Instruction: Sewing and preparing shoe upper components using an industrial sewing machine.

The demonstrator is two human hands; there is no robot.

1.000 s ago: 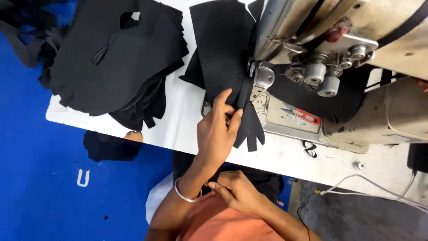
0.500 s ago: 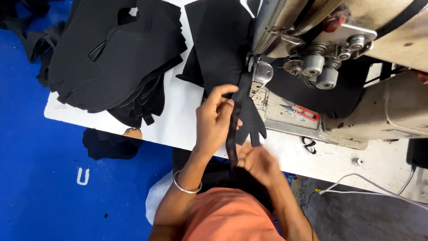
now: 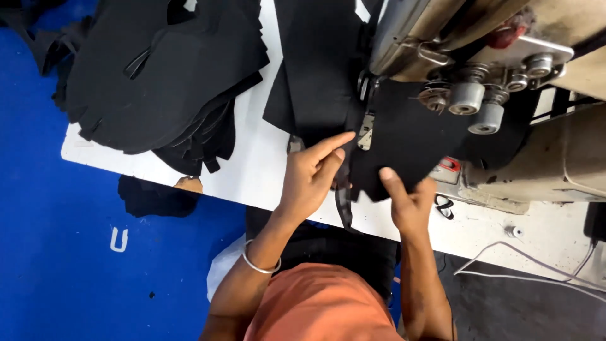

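Black fabric piece is pinned flat under the grey sewing machine at centre frame by both hands, fingers extended; a stack of cut black pieces waits upper left.

Even, fairly bright light is falling from above, leaving the white bench and blue floor clearly lit with only soft, short shadows under the cloth pile. The black cloth is swallowing detail, reading as a near-flat dark mass, while the machine's metal knobs are catching small highlights. The picture is looking slightly soft throughout, with mild blur on the hands.
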